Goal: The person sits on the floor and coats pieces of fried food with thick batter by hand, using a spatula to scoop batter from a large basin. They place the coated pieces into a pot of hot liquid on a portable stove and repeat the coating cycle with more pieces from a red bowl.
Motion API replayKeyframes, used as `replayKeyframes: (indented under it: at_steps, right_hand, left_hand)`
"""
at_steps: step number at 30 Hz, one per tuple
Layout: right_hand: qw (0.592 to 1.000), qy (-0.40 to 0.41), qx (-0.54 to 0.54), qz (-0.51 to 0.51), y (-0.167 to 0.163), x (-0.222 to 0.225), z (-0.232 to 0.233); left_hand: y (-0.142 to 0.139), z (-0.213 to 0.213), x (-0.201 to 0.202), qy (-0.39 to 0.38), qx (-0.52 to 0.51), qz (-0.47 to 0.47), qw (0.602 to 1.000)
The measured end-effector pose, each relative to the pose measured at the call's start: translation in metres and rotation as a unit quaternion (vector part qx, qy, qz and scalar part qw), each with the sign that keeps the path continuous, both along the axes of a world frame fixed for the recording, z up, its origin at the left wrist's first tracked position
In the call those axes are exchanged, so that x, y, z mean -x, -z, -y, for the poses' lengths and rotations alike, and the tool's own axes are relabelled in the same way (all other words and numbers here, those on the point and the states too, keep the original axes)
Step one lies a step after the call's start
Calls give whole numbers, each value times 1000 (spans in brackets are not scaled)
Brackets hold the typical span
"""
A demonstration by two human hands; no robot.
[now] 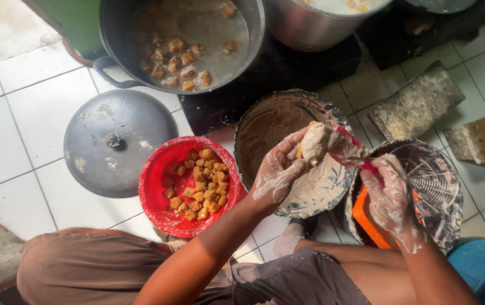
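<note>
Left hand [276, 172] fingers curled around a battered lump [314, 142] over the paste bowl's [265, 121] right rim, right hand [392, 197] fingers gripping a red spatula [351, 148], red bowl [158, 169] just left, bare floor tiles [22, 141] beyond.

A white tiled floor [39, 118] carries everything; on it lie a grey pot lid [112, 141] with its knob up, a red bowl [158, 192] of fried pieces, and a batter-smeared basin [265, 121] — each just beside the next. Two rough stone blocks [417, 101] lie farther off; a dark stove slab [271, 73] bears the pots.
</note>
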State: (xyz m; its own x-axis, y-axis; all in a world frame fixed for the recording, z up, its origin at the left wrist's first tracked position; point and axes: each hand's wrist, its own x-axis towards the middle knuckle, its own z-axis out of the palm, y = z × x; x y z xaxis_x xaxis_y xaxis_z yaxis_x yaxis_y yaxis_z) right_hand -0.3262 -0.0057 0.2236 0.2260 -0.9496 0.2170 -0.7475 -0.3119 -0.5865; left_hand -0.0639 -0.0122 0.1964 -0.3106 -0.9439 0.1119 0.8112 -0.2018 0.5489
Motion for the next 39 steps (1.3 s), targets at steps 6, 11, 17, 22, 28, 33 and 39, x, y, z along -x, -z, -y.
replayKeyframes:
  at_steps: [6,11,17,22,28,33,39]
  right_hand:
    - [957,14,-148,250,7,-21,-13]
    - [914,-11,-203,351,4,-28,-21]
    - [907,0,-246,342,8,-34,-37]
    - [936,5,-219,275,6,-35,-34]
    - [984,56,-163,-35,4,-27,-21]
    - [981,44,-191,9,-1,-21,-4]
    - [974,70,-214,-30,24,-3,-12]
  left_hand:
    - [-13,-8,-11,41,36,54,997]
    - [-8,0,-12,9,4,95,995]
    - [-7,9,-10,-27,7,46,999]
    - [-30,13,-11,-86,-16,81,993]
    - [-31,36,-54,-217,119,119,962]
    - [16,103,-137,-227,144,408,872]
    - [70,171,-214,-328,193,665,643]
